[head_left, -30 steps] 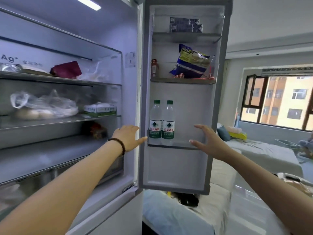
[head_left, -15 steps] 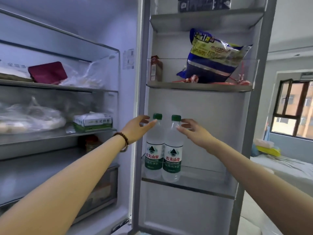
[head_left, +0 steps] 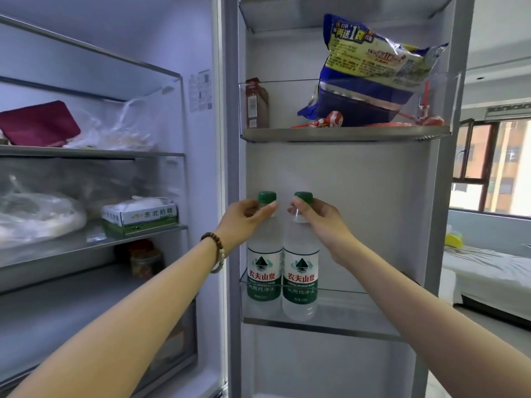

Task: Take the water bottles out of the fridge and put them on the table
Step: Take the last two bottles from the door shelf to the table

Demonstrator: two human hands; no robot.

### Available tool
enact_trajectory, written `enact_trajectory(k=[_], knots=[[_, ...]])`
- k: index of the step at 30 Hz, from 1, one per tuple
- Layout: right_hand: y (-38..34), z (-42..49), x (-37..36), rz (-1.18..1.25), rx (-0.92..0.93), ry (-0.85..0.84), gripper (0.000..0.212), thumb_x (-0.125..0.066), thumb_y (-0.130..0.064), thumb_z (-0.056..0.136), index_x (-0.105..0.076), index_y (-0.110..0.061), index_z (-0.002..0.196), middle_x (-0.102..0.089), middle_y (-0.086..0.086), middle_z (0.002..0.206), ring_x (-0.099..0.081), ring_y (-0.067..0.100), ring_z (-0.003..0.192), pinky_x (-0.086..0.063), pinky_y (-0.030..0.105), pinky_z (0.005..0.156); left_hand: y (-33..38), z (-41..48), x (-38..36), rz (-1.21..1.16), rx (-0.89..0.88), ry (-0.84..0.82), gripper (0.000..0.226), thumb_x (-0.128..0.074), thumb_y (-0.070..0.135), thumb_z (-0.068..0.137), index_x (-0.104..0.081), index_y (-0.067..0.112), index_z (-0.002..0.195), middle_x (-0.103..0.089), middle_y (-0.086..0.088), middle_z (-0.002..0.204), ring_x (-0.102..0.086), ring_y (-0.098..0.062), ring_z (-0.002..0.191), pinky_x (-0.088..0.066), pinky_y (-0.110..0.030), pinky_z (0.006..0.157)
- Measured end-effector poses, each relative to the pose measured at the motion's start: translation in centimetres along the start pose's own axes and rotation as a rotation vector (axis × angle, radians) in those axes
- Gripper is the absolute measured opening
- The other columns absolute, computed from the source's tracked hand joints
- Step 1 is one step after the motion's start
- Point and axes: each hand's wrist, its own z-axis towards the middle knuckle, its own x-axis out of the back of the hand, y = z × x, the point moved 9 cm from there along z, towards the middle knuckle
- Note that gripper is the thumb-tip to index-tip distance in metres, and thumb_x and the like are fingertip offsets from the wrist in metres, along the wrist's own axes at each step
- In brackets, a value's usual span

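Two clear water bottles with green caps and green-and-white labels stand side by side in the lower door shelf [head_left: 344,326] of the open fridge. My left hand [head_left: 244,216] is closed around the neck of the left bottle [head_left: 264,271], just under its cap. My right hand [head_left: 319,219] grips the neck of the right bottle [head_left: 300,280] the same way. Both bottles stand upright, their bases behind the shelf's clear front rail.
The door shelf above [head_left: 344,133] carries a blue and yellow bag [head_left: 370,70], a small brown carton [head_left: 255,104] and red sweets. The fridge's inner shelves at left hold a dark red pouch [head_left: 37,123], plastic bags and a green-white box [head_left: 140,216]. A bed [head_left: 488,268] and a window lie at right.
Both hands rose from the shelf's height to the bottle tops and closed on the necks. The view has come nearer to the door.
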Motion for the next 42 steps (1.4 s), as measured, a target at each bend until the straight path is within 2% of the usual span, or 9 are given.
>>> enact_trajectory(k=[7, 11, 14, 17, 21, 23, 26, 32, 42], knots=[[-2.9, -0.4, 0.9, 0.093, 0.182, 0.025, 0.025, -0.060, -0.031, 0.088, -0.064, -0.015, 0.106, -0.070, -0.001, 0.096, -0.063, 0.004, 0.089, -0.044, 0.003, 0.071, 3.2, -1.5, 0.8, -0.121, -0.097, 0.148, 0.027, -0.061, 0.036, 0.084, -0.063, 0.024, 0.108, -0.066, 0.017, 0.099, -0.059, 0.003, 0.098, -0.043, -0.013, 0.083], [-8.0, -1.0, 1.1, 0.111, 0.396, -0.057, 0.013, -0.060, -0.028, 0.088, -0.066, -0.018, 0.095, -0.069, 0.014, 0.095, -0.059, 0.010, 0.086, -0.046, 0.017, 0.079, 8.4, -3.6, 3.3, -0.158, -0.221, 0.325, 0.017, -0.063, 0.029, 0.083, -0.065, 0.027, 0.099, -0.068, 0.016, 0.097, -0.062, 0.004, 0.094, -0.047, -0.010, 0.081], [-11.3, -1.9, 1.6, 0.214, 0.491, -0.082, 0.006, -0.061, -0.030, 0.087, -0.066, -0.028, 0.091, -0.069, 0.001, 0.089, -0.060, 0.009, 0.087, -0.047, 0.021, 0.083, 12.4, -6.5, 5.7, -0.159, -0.279, 0.516, 0.022, -0.063, 0.029, 0.084, -0.069, 0.013, 0.098, -0.070, 0.007, 0.090, -0.062, 0.000, 0.083, -0.048, -0.011, 0.075], [-14.2, -3.3, 0.8, 0.307, 0.537, -0.179, 0.010, -0.059, -0.031, 0.089, -0.066, -0.024, 0.091, -0.068, -0.002, 0.089, -0.060, 0.004, 0.084, -0.047, 0.016, 0.080, 15.8, -10.2, 7.5, -0.064, -0.263, 0.644, 0.025, -0.061, 0.031, 0.085, -0.070, 0.008, 0.092, -0.070, -0.001, 0.086, -0.059, -0.006, 0.075, -0.046, -0.012, 0.069], [-15.9, -7.2, -3.5, 0.485, 0.455, -0.393, 0.012, -0.059, -0.028, 0.089, -0.067, -0.019, 0.088, -0.068, -0.009, 0.079, -0.060, -0.007, 0.070, -0.043, 0.006, 0.066, 18.8, -17.7, 9.1, 0.155, -0.197, 0.797, 0.024, -0.061, 0.038, 0.083, -0.071, 0.016, 0.084, -0.071, 0.011, 0.076, -0.060, 0.005, 0.069, -0.045, -0.007, 0.066], [-16.6, -10.3, -6.6, 0.543, 0.423, -0.517, 0.017, -0.060, -0.031, 0.088, -0.069, -0.018, 0.084, -0.070, -0.009, 0.076, -0.062, -0.001, 0.071, -0.044, 0.008, 0.067, 19.9, -21.9, 9.6, 0.245, -0.144, 0.841, 0.018, -0.064, 0.037, 0.081, -0.072, 0.021, 0.082, -0.071, 0.014, 0.073, -0.062, 0.004, 0.071, -0.047, -0.011, 0.071], [-18.7, -16.2, -11.3, 0.638, 0.397, -0.702, 0.022, -0.059, -0.030, 0.089, -0.070, -0.011, 0.091, -0.071, -0.007, 0.081, -0.063, 0.000, 0.076, -0.044, 0.007, 0.071, 21.9, -28.9, 11.0, 0.358, -0.057, 0.932, 0.019, -0.066, 0.037, 0.080, -0.073, 0.020, 0.086, -0.074, 0.006, 0.086, -0.065, -0.004, 0.082, -0.050, -0.020, 0.081], [-26.0, -30.3, -19.4, 0.842, 0.356, -1.027, 0.023, -0.060, -0.029, 0.088, -0.070, -0.009, 0.097, -0.072, 0.000, 0.089, -0.065, 0.004, 0.083, -0.049, 0.017, 0.079, 27.2, -46.4, 15.0, 0.510, 0.134, 1.200, 0.022, -0.066, 0.034, 0.080, -0.071, 0.018, 0.095, -0.073, 0.009, 0.089, -0.067, 0.001, 0.083, -0.051, -0.012, 0.077], [-39.8, -59.6, -27.9, 1.046, 0.224, -1.415, 0.025, -0.063, -0.031, 0.085, -0.072, -0.013, 0.100, -0.075, -0.005, 0.086, -0.068, 0.001, 0.080, -0.049, 0.009, 0.068, 39.7, -77.0, 19.3, 0.819, 0.352, 1.514, 0.025, -0.062, 0.030, 0.085, -0.069, 0.012, 0.101, -0.071, 0.006, 0.091, -0.063, 0.010, 0.076, -0.046, -0.004, 0.069]])
